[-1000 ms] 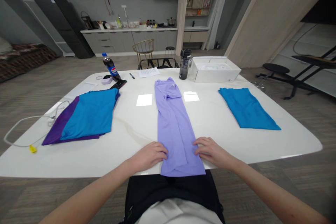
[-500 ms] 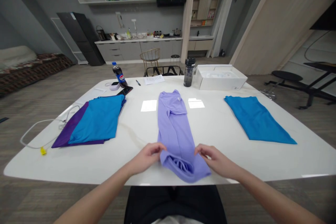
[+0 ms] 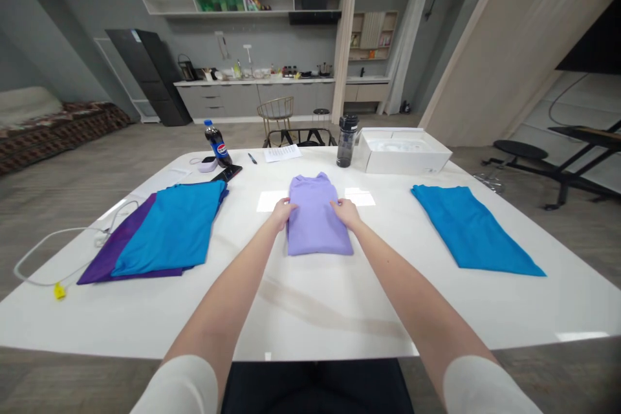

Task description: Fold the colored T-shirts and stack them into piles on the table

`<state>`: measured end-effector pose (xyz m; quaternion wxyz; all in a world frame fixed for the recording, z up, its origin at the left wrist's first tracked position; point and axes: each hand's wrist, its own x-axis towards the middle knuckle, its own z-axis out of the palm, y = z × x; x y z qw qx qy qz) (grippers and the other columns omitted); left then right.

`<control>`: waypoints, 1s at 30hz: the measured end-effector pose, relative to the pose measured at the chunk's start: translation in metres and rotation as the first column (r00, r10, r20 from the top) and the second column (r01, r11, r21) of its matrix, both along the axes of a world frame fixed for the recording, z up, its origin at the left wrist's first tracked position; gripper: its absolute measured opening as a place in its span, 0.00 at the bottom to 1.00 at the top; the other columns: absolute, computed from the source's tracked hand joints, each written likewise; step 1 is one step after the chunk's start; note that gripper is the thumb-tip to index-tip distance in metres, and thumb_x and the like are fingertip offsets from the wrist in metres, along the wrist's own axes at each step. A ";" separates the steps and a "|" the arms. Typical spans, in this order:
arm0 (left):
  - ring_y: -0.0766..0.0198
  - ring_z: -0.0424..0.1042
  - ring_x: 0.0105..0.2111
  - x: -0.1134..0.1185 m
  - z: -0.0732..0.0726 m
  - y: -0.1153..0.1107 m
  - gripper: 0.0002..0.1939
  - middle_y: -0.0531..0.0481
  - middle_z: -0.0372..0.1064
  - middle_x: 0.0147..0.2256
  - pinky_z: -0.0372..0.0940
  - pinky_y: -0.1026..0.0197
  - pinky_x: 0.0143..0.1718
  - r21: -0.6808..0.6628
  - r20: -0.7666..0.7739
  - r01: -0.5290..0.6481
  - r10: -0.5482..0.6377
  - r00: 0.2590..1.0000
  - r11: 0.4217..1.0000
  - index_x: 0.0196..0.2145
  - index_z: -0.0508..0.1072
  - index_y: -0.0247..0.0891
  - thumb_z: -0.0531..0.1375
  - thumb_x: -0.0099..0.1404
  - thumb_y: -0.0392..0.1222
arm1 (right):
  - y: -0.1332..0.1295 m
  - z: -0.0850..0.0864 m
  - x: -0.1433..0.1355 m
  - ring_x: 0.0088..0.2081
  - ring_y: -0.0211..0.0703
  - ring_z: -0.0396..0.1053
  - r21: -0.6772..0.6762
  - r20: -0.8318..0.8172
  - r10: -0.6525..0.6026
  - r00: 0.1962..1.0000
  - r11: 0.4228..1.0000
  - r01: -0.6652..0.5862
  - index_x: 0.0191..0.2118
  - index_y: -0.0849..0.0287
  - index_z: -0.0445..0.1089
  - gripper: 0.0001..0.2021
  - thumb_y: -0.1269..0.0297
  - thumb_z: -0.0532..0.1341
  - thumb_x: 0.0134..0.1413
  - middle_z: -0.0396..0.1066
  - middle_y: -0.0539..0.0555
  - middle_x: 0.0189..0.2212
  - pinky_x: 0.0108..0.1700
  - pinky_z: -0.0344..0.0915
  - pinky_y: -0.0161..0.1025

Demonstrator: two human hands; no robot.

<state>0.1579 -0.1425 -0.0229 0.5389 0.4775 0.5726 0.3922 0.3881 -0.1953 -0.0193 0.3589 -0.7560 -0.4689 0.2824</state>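
Observation:
A lavender shirt (image 3: 317, 226), folded into a short rectangle, lies flat in the middle of the white table (image 3: 310, 310). At its left edge is my left hand (image 3: 282, 212), its thumb on top of the cloth and the other fingers partly hidden along the side. Opposite it, my right hand (image 3: 346, 212) grips the right edge in the same way. To the left lie folded blue cloth (image 3: 177, 229) and, partly beneath it, purple cloth (image 3: 114, 246). Another folded blue cloth piece (image 3: 475, 226) rests on the right.
Along the far side stand a cola bottle (image 3: 218, 144), a dark drink bottle (image 3: 346, 142) and a white box (image 3: 405, 154). A phone (image 3: 228, 173), pen (image 3: 252, 158) and printed paper (image 3: 282, 153) lie there too. A white cable (image 3: 43, 233) hangs over the left edge.
The near end of the lavender shirt has been folded away from me onto its far part. Both my hands have moved forward with it and now hold its sides.

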 end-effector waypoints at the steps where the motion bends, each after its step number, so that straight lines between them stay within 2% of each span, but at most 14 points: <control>1: 0.57 0.78 0.35 0.001 -0.005 0.002 0.32 0.45 0.78 0.37 0.71 0.57 0.40 0.019 -0.024 -0.006 0.006 1.000 1.000 0.57 0.70 0.36 0.68 0.53 0.37 | 0.002 -0.005 0.001 0.50 0.56 0.74 -0.002 0.026 -0.004 1.000 1.000 0.005 0.44 0.63 0.77 0.14 0.61 0.64 0.55 0.78 0.64 0.42 0.50 0.66 0.41; 4: 0.57 0.78 0.38 0.007 -0.009 0.012 0.31 0.46 0.79 0.39 0.71 0.56 0.43 0.088 -0.092 0.012 -0.004 0.996 0.996 0.55 0.73 0.37 0.66 0.51 0.30 | 0.011 -0.011 0.004 0.49 0.52 0.75 0.014 0.066 0.020 0.998 1.000 -0.021 0.57 0.61 0.73 0.24 0.71 0.61 0.53 0.78 0.60 0.46 0.52 0.67 0.40; 6: 0.54 0.78 0.42 0.011 -0.003 0.021 0.25 0.44 0.79 0.42 0.71 0.55 0.48 0.145 -0.114 0.042 -0.025 0.993 0.989 0.48 0.79 0.35 0.64 0.50 0.28 | 0.019 -0.008 0.007 0.49 0.47 0.75 0.052 0.074 0.067 0.995 0.996 -0.071 0.59 0.58 0.72 0.28 0.76 0.58 0.50 0.78 0.56 0.48 0.53 0.67 0.38; 8: 0.53 0.77 0.48 0.015 0.009 0.032 0.22 0.43 0.79 0.47 0.69 0.54 0.54 0.213 -0.112 0.064 -0.041 0.993 0.975 0.46 0.81 0.35 0.62 0.52 0.29 | 0.027 0.001 0.009 0.51 0.44 0.74 0.101 0.081 0.112 0.990 0.988 -0.120 0.56 0.57 0.75 0.28 0.78 0.55 0.50 0.77 0.54 0.51 0.55 0.67 0.37; 10: 0.55 0.74 0.54 0.017 0.025 0.045 0.24 0.46 0.76 0.54 0.66 0.55 0.59 0.318 -0.084 0.073 -0.049 0.995 0.945 0.51 0.80 0.37 0.60 0.56 0.30 | 0.035 0.013 0.010 0.52 0.44 0.73 0.178 0.092 0.142 0.986 0.971 -0.157 0.55 0.58 0.76 0.27 0.78 0.52 0.53 0.76 0.54 0.52 0.57 0.67 0.39; 13: 0.56 0.70 0.59 0.019 0.049 0.067 0.27 0.47 0.71 0.60 0.61 0.55 0.64 0.493 -0.050 0.091 -0.076 0.996 0.865 0.59 0.75 0.39 0.59 0.61 0.33 | 0.049 0.034 0.009 0.47 0.46 0.74 0.348 0.139 0.167 0.976 0.915 -0.206 0.61 0.60 0.71 0.27 0.73 0.51 0.57 0.76 0.56 0.52 0.55 0.69 0.43; 15: 0.54 0.66 0.63 0.021 0.057 0.077 0.33 0.44 0.66 0.64 0.60 0.53 0.65 0.519 -0.133 0.119 -0.058 0.989 0.846 0.65 0.67 0.38 0.59 0.63 0.35 | 0.059 0.045 0.007 0.48 0.47 0.73 0.398 0.198 0.153 0.968 0.890 -0.222 0.66 0.59 0.66 0.29 0.71 0.51 0.59 0.74 0.58 0.55 0.56 0.69 0.45; 16: 0.51 0.63 0.65 0.022 0.057 0.079 0.36 0.42 0.61 0.67 0.58 0.52 0.66 0.490 -0.226 0.128 -0.016 0.974 0.862 0.68 0.62 0.37 0.60 0.63 0.35 | 0.063 0.047 0.005 0.51 0.48 0.72 0.371 0.238 0.132 0.962 0.903 -0.215 0.67 0.58 0.64 0.29 0.70 0.52 0.60 0.71 0.58 0.59 0.57 0.67 0.46; 18: 0.45 0.53 0.70 0.025 0.049 0.078 0.40 0.35 0.49 0.71 0.53 0.48 0.69 0.407 -0.476 0.126 0.093 0.875 0.905 0.72 0.53 0.33 0.61 0.65 0.39 | 0.067 0.044 0.002 0.58 0.54 0.67 0.221 0.337 0.084 0.938 0.961 -0.165 0.69 0.55 0.60 0.29 0.65 0.53 0.64 0.62 0.60 0.66 0.61 0.64 0.53; 20: 0.42 0.46 0.72 0.026 0.033 0.070 0.39 0.31 0.40 0.73 0.49 0.43 0.69 0.346 -0.700 0.198 0.113 0.705 0.917 0.72 0.51 0.31 0.59 0.69 0.44 | 0.066 0.031 0.000 0.64 0.63 0.60 0.022 0.440 0.087 0.894 0.994 -0.108 0.70 0.52 0.59 0.27 0.57 0.52 0.67 0.53 0.61 0.71 0.61 0.61 0.63; 22: 0.42 0.45 0.72 0.026 0.013 0.060 0.33 0.33 0.41 0.73 0.48 0.39 0.69 0.262 -0.837 0.400 0.002 0.546 0.878 0.71 0.55 0.34 0.53 0.73 0.48 | 0.061 0.013 0.001 0.66 0.65 0.56 -0.113 0.522 0.168 0.836 0.985 -0.128 0.70 0.49 0.60 0.27 0.52 0.49 0.70 0.49 0.60 0.73 0.61 0.57 0.70; 24: 0.44 0.46 0.72 0.024 -0.006 0.050 0.31 0.37 0.45 0.72 0.46 0.37 0.69 0.159 -0.902 0.568 -0.116 0.416 0.807 0.70 0.57 0.37 0.47 0.75 0.52 | 0.054 -0.006 0.002 0.68 0.60 0.53 -0.147 0.594 0.246 0.766 0.969 -0.197 0.70 0.48 0.59 0.26 0.52 0.45 0.72 0.49 0.57 0.73 0.65 0.50 0.70; 26: 0.45 0.45 0.72 0.023 -0.020 0.042 0.32 0.40 0.46 0.72 0.43 0.36 0.70 0.125 -0.927 0.612 -0.128 0.352 0.781 0.71 0.57 0.38 0.43 0.76 0.55 | 0.050 -0.020 0.004 0.69 0.56 0.50 -0.133 0.649 0.259 0.715 0.964 -0.229 0.71 0.49 0.57 0.27 0.53 0.42 0.72 0.52 0.57 0.72 0.68 0.44 0.69; 30: 0.49 0.43 0.73 0.021 -0.030 0.036 0.33 0.44 0.46 0.73 0.40 0.39 0.71 0.175 -0.936 0.600 -0.058 0.348 0.780 0.72 0.54 0.40 0.40 0.76 0.56 | 0.048 -0.030 0.005 0.70 0.56 0.48 -0.099 0.682 0.212 0.700 0.975 -0.198 0.71 0.49 0.56 0.28 0.52 0.40 0.72 0.52 0.57 0.72 0.68 0.39 0.71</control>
